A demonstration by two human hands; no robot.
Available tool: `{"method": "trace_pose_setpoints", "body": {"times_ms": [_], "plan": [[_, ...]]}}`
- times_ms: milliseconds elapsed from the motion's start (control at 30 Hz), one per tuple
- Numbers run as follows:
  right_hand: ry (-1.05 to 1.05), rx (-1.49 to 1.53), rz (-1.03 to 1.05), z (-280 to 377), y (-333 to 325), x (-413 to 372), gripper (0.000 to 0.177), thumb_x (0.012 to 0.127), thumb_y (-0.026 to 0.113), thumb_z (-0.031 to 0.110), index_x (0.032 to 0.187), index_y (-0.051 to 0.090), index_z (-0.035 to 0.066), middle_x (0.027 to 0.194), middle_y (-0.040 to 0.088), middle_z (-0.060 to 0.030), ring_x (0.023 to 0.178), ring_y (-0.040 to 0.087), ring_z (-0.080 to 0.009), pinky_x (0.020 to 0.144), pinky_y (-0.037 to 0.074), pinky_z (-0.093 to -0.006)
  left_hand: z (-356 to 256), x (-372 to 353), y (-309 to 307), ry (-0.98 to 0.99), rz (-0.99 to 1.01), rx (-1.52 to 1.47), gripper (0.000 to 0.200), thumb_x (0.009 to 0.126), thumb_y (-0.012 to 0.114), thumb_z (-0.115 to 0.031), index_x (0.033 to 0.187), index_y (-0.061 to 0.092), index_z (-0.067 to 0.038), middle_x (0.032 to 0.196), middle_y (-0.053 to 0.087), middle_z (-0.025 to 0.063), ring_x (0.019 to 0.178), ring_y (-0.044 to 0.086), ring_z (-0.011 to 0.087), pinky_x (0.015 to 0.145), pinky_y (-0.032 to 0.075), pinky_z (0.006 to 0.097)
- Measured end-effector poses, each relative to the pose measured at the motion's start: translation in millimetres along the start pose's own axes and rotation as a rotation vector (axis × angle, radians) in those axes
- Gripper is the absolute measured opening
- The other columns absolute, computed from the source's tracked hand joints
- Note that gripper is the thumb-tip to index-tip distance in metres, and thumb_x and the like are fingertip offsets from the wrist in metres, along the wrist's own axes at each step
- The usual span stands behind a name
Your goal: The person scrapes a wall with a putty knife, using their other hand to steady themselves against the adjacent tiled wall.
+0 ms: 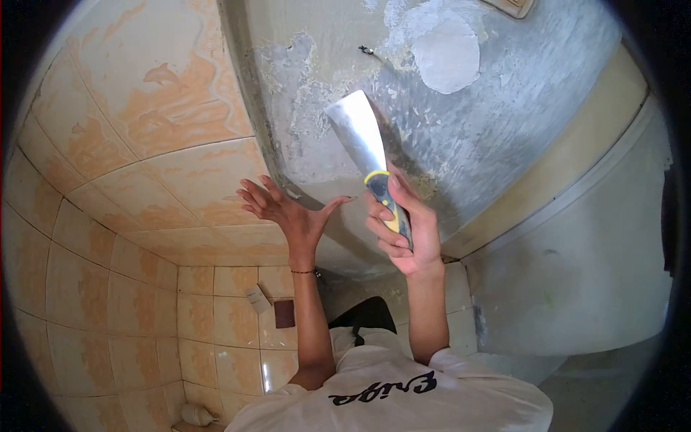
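My right hand (410, 223) is wrapped around the black and yellow handle of a putty knife (360, 133). Its wide metal blade points up and to the left in front of a rough grey plastered surface (309, 108). Left of the knife, my left hand (288, 216) is raised with its fingers spread and thumb stretched out, holding nothing. It is nearest the corner where the plaster meets the tiles. A smooth white round patch (446, 56) shows on the plaster above the blade, with a small dark fitting (367, 50) sticking out beside it.
Orange-and-cream dolphin tiles (165, 108) border the plaster on the left. A brown square piece (285, 314) and a pale card-like piece (257, 299) lie on tiles below my left hand. A large curved grey form (568, 237) stands at right. Part of a beige object (515, 6) shows at the top.
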State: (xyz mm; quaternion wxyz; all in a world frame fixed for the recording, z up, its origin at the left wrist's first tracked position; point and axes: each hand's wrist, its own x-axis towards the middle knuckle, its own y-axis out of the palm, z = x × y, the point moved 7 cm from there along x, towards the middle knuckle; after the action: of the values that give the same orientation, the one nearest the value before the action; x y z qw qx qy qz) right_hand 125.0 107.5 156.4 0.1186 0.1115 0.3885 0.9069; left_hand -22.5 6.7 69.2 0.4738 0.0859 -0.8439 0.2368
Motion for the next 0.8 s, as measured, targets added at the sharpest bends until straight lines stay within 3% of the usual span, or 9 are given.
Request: {"method": "trace_pose_setpoints", "body": {"times_ms": [800], "plan": [[0.01,0.067,0.008,3.9,-0.2,-3.4,0.045,0.11,0.049,0.029,0.154,0.045,0.022,0.08,0.044,-0.0012,0.044,0.033,-0.0039,0.031,0.019,-0.0172,1.9,0.5,-0.1,0.02,-0.04,0.011,0.165,0.047,0.088,-0.078,0.165,-0.005,-0.011,0.169,-0.013,0.0261,0.154,-0.012,0.0492,0.119,-0.002,0.0696]]}}
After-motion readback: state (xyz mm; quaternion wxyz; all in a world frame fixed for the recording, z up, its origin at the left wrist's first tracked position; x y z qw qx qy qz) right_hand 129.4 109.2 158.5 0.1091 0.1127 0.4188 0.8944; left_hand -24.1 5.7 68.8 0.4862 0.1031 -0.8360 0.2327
